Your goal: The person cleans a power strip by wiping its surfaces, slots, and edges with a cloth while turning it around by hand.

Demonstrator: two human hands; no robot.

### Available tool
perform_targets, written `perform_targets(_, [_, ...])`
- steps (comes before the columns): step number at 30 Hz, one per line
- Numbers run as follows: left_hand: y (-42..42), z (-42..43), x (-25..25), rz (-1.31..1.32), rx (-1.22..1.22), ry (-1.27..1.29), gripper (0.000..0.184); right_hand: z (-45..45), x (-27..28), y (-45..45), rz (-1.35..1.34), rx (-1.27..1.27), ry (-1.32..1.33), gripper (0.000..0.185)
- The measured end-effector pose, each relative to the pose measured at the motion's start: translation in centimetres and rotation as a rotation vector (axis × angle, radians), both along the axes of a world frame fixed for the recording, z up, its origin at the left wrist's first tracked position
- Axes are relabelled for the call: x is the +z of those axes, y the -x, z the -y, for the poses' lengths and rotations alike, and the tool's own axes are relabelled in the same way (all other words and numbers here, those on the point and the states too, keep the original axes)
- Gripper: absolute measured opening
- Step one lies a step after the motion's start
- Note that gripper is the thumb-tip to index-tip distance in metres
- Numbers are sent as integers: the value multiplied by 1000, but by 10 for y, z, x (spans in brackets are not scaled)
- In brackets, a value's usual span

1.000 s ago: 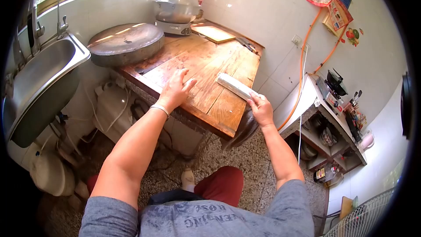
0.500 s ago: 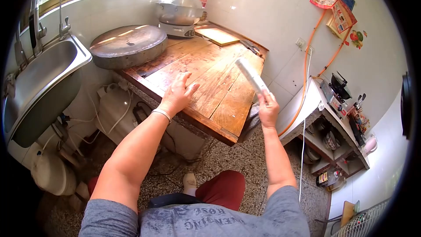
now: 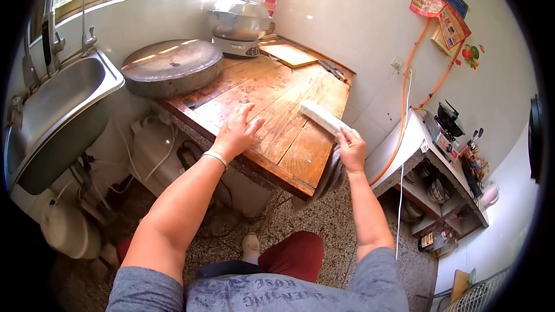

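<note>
My right hand is closed around one end of a pale, shiny roll of plastic wrap. The roll points up and to the left over the right part of the wooden table; I cannot tell whether its far end touches the wood. Over the table's front edge is my left hand, fingers apart and nothing in it, with a bracelet at the wrist.
A large round lid lies at the table's back left, beside a steel pot on an electric base. Farther back are a board and knives. A sink stands left; a shelf unit stands right, past an orange hose.
The far end of the roll has swung left and down, so it lies flatter over the table. My left hand has shifted slightly and stays spread. The view has tilted a little.
</note>
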State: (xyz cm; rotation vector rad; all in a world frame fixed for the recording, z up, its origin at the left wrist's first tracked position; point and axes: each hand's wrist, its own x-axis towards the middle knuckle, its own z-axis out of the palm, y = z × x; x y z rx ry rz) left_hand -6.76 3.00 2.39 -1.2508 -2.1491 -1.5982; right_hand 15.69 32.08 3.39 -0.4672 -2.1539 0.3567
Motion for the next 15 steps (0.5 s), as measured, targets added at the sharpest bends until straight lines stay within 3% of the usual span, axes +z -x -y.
perform_targets(2, [1,0,1,15,-3,5,55,13,10,1,-268,86,92,31])
perform_targets(3, [2,-1,2,27,-15,-5,55,12,8,0,-267,88,92,31])
perform_targets(5, [-1,0,0,38,-34,-9,54,10,-5,-5,114,-38,-90,30])
perform_targets(7, [-2,3,1,26,-9,20,53,14,-10,-3,39,-36,-224,30])
perform_targets(9, [3,0,-1,8,-7,3,52,12,-5,-2,-78,97,128,30])
perform_targets(11, [8,-3,-5,-4,2,-17,51,7,-4,-1,-139,161,218,27])
perform_targets(13, [7,-3,-3,-4,-21,-17,47,6,-2,-6,-236,357,680,28])
perform_targets(15, [4,-2,-1,-10,-42,1,44,8,9,-13,-179,371,734,28])
